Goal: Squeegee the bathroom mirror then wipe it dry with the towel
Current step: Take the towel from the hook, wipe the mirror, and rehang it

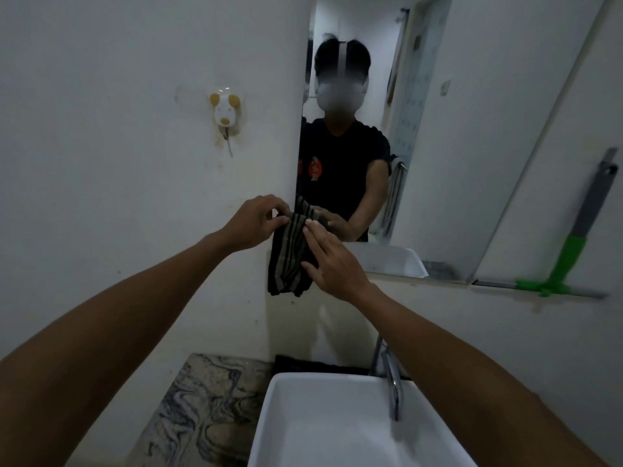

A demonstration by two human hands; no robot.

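Pinching the towel's (290, 254) top edge, your left hand (251, 221) is holding it up at the mirror's (438, 156) lower left corner. Your right hand (332, 261) is lying flat on it, fingers straight. Squeegee (569, 251): leaning on the wall beyond the mirror's right edge, well apart from both hands.

place: home bathroom | cue: white rectangular ceramic basin (303, 399) | above it: frameless wall mirror (421, 146), chrome tap (392, 382) | left: marbled counter (202, 406)
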